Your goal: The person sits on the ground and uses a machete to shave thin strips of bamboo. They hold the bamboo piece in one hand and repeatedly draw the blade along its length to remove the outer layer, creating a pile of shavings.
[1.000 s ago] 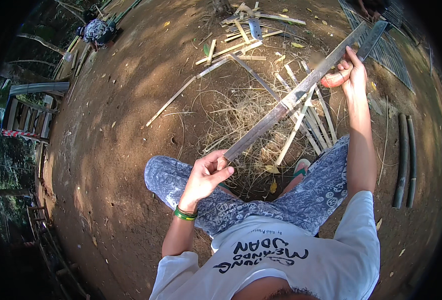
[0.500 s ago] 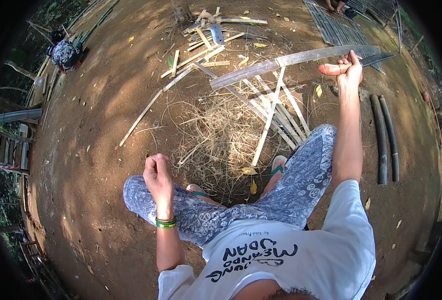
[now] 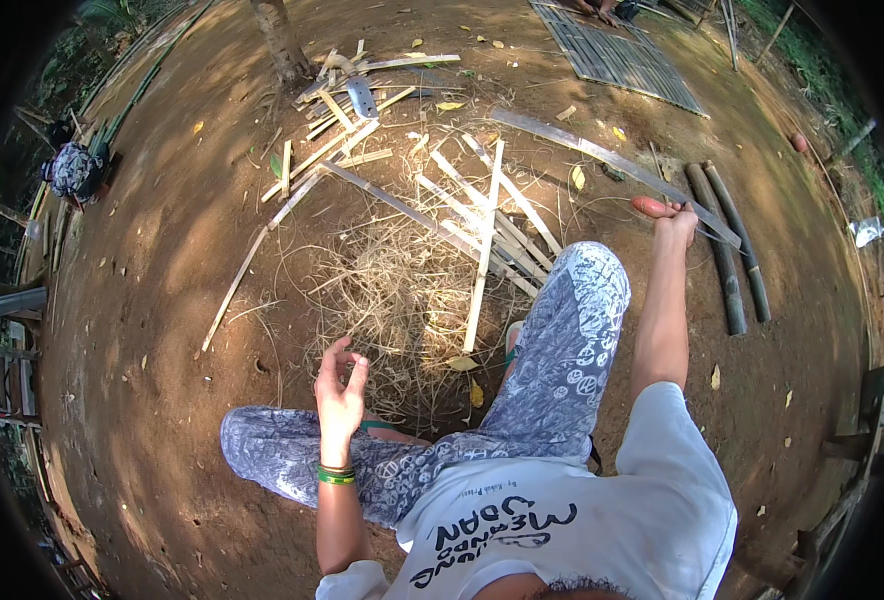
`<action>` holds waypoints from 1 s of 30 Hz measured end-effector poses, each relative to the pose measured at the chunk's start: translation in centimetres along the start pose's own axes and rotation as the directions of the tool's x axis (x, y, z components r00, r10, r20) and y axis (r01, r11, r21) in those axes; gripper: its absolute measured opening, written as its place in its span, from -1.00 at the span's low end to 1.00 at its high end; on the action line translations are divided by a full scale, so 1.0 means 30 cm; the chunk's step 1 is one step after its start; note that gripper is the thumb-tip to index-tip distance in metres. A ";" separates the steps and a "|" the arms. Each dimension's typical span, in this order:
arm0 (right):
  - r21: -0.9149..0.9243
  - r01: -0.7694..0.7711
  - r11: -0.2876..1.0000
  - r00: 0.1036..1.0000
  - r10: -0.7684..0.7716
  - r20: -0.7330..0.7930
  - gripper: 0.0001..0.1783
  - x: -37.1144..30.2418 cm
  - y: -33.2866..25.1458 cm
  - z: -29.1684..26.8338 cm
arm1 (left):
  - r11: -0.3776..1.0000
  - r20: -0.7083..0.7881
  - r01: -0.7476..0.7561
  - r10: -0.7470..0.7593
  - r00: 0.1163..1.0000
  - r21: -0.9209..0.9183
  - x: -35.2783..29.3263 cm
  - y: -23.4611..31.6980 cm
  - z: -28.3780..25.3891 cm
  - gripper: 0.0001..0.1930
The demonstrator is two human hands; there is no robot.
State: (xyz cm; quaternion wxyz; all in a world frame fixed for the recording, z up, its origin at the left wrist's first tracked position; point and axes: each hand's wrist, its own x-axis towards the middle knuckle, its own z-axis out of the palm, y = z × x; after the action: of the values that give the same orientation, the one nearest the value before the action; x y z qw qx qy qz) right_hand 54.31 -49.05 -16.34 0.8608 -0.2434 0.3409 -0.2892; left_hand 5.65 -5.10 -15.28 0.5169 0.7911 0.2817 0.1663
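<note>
Out to the right, my right hand (image 3: 676, 226) is closed round a knife (image 3: 651, 207) with an orange-red handle and a long split bamboo strip (image 3: 587, 147). The strip slants from the upper middle down past my knuckles, and most of the knife's blade is hard to see behind it. My left hand (image 3: 341, 400) hovers by my left knee, empty, fingers apart. Beyond it lies a heap of thin curled shavings (image 3: 392, 290). Several pale bamboo strips (image 3: 481, 255) lie across and beside the heap.
Further ahead, bamboo pieces (image 3: 364, 158) lie around a grey flat blade-like piece (image 3: 361, 97) near a tree trunk (image 3: 280, 45). Two dark poles (image 3: 719, 250) rest at right. Behind is a slatted bamboo panel (image 3: 612, 60) with another person's hands. A person (image 3: 74, 170) crouches far left.
My right hand has lowered and moved outward with the knife and bamboo strip, which now tilts down to the right. My left hand has dropped slightly and its fingers have spread. The view has shifted.
</note>
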 end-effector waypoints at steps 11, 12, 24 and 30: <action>-0.562 -0.232 0.794 0.901 0.393 0.184 -0.69 0.133 0.325 -0.335 | 0.991 0.148 0.039 -0.058 0.987 0.128 -0.014 -0.105 0.054 -0.61; -0.576 -0.336 0.745 0.856 0.497 0.143 -0.68 0.219 0.309 -0.443 | 0.992 0.218 0.034 -0.059 0.974 0.118 -0.006 -0.108 0.084 -0.62; -0.867 0.462 -0.187 0.823 0.454 0.341 -0.68 -0.126 0.354 -0.852 | 0.900 0.405 0.055 -0.249 0.880 0.433 -0.062 -0.207 0.085 -0.56; -0.683 0.648 -0.336 0.747 0.453 0.486 -0.68 -0.181 0.334 -0.876 | 0.865 0.454 -0.026 -0.238 0.859 0.502 -0.057 -0.208 0.112 -0.54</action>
State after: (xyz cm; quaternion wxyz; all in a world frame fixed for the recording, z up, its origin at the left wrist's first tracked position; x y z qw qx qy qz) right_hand 35.25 -44.12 -37.13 0.2889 -0.9449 0.0751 0.1341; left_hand 4.46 -6.67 -22.31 0.3625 0.8940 0.2150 -0.1519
